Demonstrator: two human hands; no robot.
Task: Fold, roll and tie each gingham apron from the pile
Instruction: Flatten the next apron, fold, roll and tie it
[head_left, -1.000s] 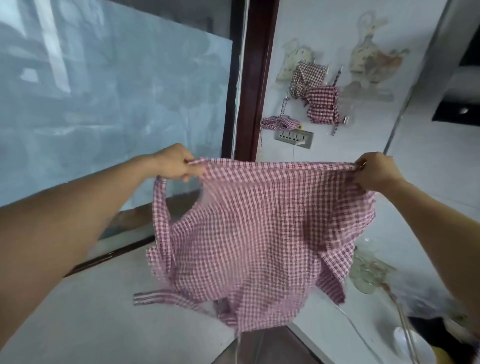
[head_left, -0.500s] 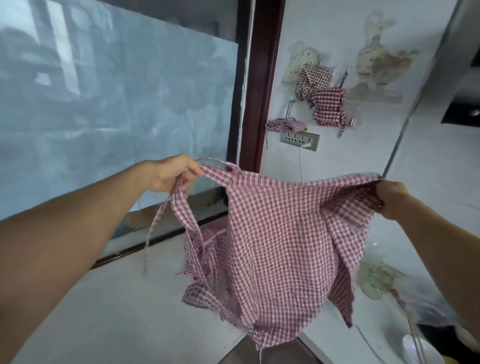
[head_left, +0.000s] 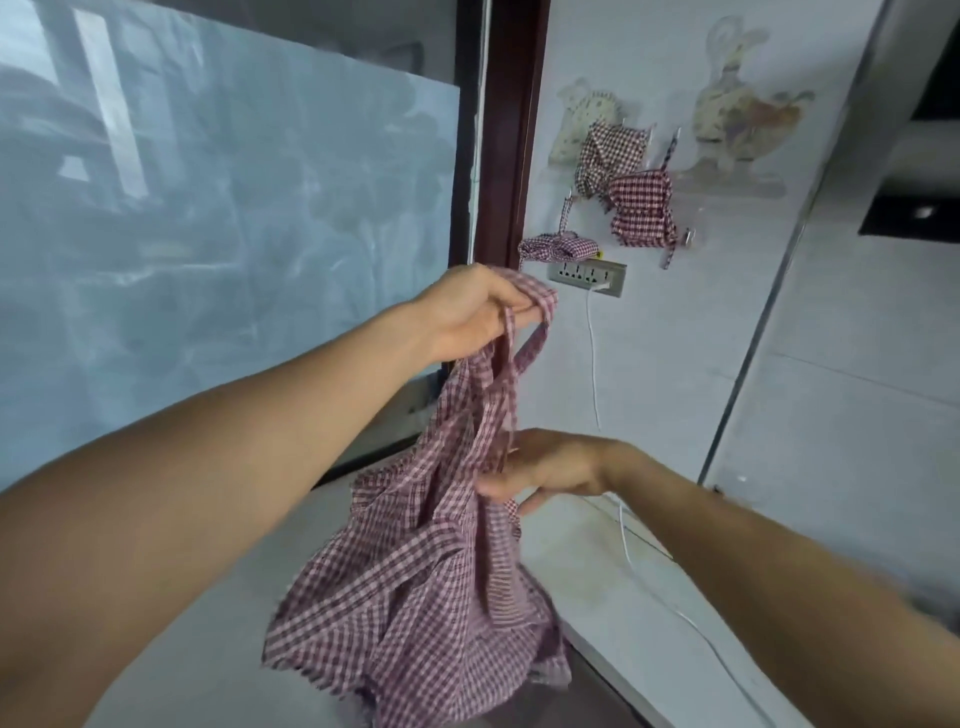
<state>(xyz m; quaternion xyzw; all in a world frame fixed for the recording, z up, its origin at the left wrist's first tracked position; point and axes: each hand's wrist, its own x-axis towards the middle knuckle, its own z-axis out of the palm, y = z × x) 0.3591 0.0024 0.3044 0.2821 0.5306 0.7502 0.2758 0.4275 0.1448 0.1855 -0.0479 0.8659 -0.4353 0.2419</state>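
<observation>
Apron (head_left: 415, 587) hanging in mid-air over the counter (head_left: 171, 670), bunched into loose folds. We hold it at the top with our left hand (head_left: 470, 312), whose fingers and thumb are curled round a gathered edge and a strap loop. Our right hand (head_left: 550, 467) lies lower down against the hanging cloth with fingers extended and slightly spread, touching but not pinching it, though motion blur leaves this uncertain. We judge the apron to be light, thin and limp: it collapses under its own weight and will not keep a fold unless laid flat. Its ties dangle and may tangle. We would take hold at two corners of the top hem, well apart, to spread it before folding. Three aprons already bundled (head_left: 641, 213) rest at the wall behind.
</observation>
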